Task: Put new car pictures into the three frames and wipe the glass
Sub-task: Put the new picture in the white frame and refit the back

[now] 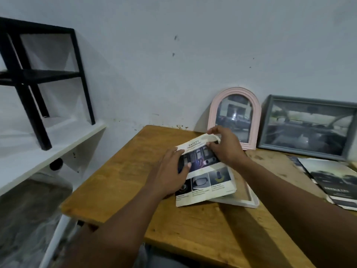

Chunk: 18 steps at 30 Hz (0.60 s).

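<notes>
We see a worn honey-brown wooden tabletop [123, 180] pushed against a pale blue-grey painted wall [154, 55] with a few dark specks; left of it a white shelf board [58, 140] carries a black metal rack [38, 78], and crumpled clear plastic sheeting [29, 209] lies below the shelf. At the back of the table a pink arched picture frame [213, 111] and a grey rectangular picture frame [270, 120] lean upright on the wall side by side, each showing a car photo behind glass. A white rectangular frame [249, 202] lies flat mid-table, mostly covered by a creased printed car brochure page headed SAFETY [210, 180]. Left hand [170, 175] rests flat on the page's left side, fingers together, pressing it down; right hand [226, 146] pinches the curled far top edge of the page between thumb and fingers, partly blocking the pink frame's base. Loose dark car brochure sheets [332, 182] lie at the right edge, apart from the hands
</notes>
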Tool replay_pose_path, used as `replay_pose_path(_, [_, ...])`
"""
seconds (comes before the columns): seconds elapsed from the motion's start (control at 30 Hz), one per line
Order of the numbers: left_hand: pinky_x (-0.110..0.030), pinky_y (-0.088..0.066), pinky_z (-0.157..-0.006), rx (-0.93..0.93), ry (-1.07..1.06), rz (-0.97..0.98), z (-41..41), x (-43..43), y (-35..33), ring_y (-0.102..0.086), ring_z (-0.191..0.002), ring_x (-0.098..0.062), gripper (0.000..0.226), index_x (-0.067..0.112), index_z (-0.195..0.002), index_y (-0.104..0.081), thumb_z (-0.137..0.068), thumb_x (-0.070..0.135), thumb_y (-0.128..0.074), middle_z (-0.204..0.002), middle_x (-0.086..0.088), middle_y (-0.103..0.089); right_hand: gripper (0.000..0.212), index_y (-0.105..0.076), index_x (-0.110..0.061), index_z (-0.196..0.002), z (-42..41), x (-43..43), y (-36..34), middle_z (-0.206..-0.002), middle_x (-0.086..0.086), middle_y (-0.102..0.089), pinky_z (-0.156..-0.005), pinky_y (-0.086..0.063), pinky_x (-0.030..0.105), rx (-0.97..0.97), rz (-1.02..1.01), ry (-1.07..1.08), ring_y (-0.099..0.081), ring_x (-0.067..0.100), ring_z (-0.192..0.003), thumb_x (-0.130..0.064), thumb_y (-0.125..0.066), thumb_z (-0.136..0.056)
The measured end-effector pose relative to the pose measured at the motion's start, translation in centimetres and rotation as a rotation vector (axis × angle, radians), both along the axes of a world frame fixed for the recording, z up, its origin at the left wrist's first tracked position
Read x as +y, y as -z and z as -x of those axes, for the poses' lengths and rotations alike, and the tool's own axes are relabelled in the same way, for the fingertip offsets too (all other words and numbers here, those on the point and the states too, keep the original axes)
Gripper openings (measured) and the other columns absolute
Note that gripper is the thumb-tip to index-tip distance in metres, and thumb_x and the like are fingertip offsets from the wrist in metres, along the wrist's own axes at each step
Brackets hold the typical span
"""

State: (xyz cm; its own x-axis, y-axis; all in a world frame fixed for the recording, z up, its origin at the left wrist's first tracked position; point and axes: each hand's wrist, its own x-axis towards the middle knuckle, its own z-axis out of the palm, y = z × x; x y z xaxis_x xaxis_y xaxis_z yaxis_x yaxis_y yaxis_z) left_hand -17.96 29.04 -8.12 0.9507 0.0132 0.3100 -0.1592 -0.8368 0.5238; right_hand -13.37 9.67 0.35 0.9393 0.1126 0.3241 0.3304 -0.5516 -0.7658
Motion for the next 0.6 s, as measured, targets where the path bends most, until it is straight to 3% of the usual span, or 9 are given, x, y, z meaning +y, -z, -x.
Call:
replay_pose_path(0.1, [-0.045, -0.039, -0.115, 0.02, 0.07, 0.03, -1.1, -3.9, -0.3, -0.033, -0.145, -0.017, 0.062, 0.032, -0.154, -0.034, -0.099, 0.055, -0.05, -0.162, 0.007, -0.028, 0.029, -0.06, -0.017, -0.115, -1.0, -5.6, 0.3, -0.112, -0.001, -0.057, -0.053, -0.043, 0.008, -0.007, 0.084, 0.104, -0.057, 0.007, -0.082, -0.007, -0.07, -0.089])
replay_pose_path(0.23, [-0.044, -0.041, -0.113, 0.109, 0.153, 0.002, -1.8, -6.6, 0.2, -0.038, -0.141, -0.016, 0.057, 0.03, -0.152, -0.04, -0.1, 0.049, -0.053, -0.157, 0.009, -0.035, 0.025, -0.062, -0.018, -0.11, -2.3, -9.6, 2.6, -0.112, 0.0, -0.061, -0.064, -0.045, 0.018, 0.061, 0.144, 0.165, -0.06, 0.018, -0.1, -0.008, -0.07, -0.089])
replay_pose_path(0.33, [-0.042, -0.046, -0.108, 0.162, 0.171, -0.001, -1.7, -6.9, 1.1, -0.045, -0.133, -0.013, 0.052, 0.028, -0.145, -0.049, -0.098, 0.046, -0.058, -0.151, 0.01, -0.043, 0.02, -0.066, -0.019, -0.105, -2.7, -9.7, 4.9, -0.107, 0.003, -0.067, -0.078, -0.053, 0.032, 0.075, 0.216, 0.175, -0.061, 0.02, -0.097, -0.009, -0.072, -0.088])
replay_pose_path(0.43, [-0.036, -0.051, -0.102, 0.154, 0.103, 0.197, -1.3, -6.6, 1.0, -0.048, -0.122, -0.008, 0.045, 0.027, -0.141, -0.054, -0.098, 0.039, -0.064, -0.144, 0.011, -0.049, 0.018, -0.067, -0.026, -0.103, -2.6, -8.3, 6.8, -0.103, 0.0, -0.07, -0.085, -0.055, 0.044, 0.082, 0.286, 0.155, -0.065, 0.02, -0.093, -0.015, -0.068, -0.089])
replay_pose_path(0.5, [-0.031, -0.053, -0.097, 0.123, 0.056, 0.302, -1.2, -6.4, 0.7, -0.05, -0.117, -0.007, 0.04, 0.026, -0.136, -0.057, -0.097, 0.034, -0.066, -0.137, 0.009, -0.053, 0.016, -0.068, -0.029, -0.103, -2.5, -7.3, 7.4, -0.107, -0.002, -0.069, -0.088, -0.051, 0.042, 0.043, 0.368, 0.163, -0.063, 0.02, -0.101, -0.018, -0.066, -0.091])
replay_pose_path(0.6, [-0.009, -0.043, -0.083, 0.084, 0.093, 0.257, -1.0, -6.3, 0.8, -0.053, -0.113, -0.005, 0.037, 0.026, -0.132, -0.058, -0.096, 0.03, -0.067, -0.133, 0.01, -0.054, 0.014, -0.068, -0.03, -0.104, -2.4, -6.4, 7.6, -0.12, -0.004, -0.064, -0.098, -0.033, 0.043, -0.027, 0.499, 0.195, -0.048, 0.022, -0.123, -0.024, -0.061, -0.093])
